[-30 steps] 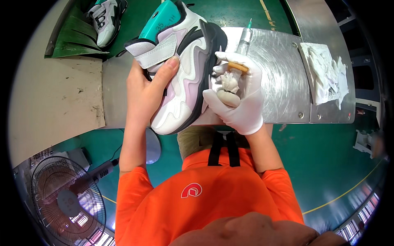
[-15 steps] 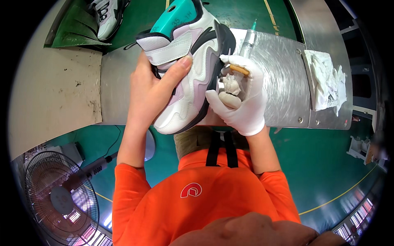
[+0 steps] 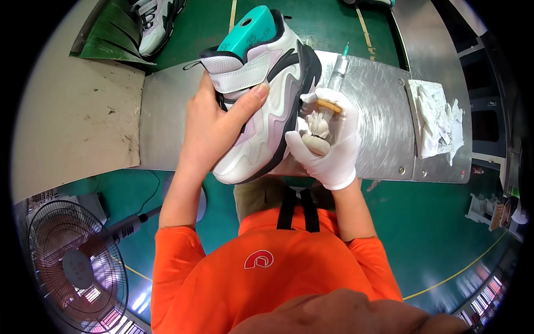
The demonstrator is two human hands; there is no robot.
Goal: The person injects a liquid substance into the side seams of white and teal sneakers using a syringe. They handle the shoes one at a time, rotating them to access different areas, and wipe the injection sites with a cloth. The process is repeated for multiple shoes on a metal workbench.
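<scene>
My bare left hand (image 3: 222, 119) grips a white and lilac sneaker (image 3: 267, 125) with a black-edged sole, thumb over its strap and the other fingers hidden behind it. A teal shoe last (image 3: 248, 36) fills the sneaker's opening; the toe points toward me. Beside the sole, my white-gloved right hand (image 3: 339, 142) curls around a tied white cloth wad (image 3: 318, 127). A tan strip-like piece (image 3: 329, 106) shows under its fingers. From behind those fingers juts a clear syringe (image 3: 338, 72) with a green tip, seemingly held too; its lower part is hidden.
Both hands work over a metal table (image 3: 384, 122). Crumpled white paper (image 3: 436, 119) lies at its right end. Beyond is a green surface with another sneaker (image 3: 158, 28) at far left, beside a green flap (image 3: 114, 36). A standing fan (image 3: 78, 267) is at lower left.
The view has shifted slightly. The sneaker and both hands keep nearly the same pose, and the grips are unchanged. Part of another shoe now shows at the far right of the green surface.
</scene>
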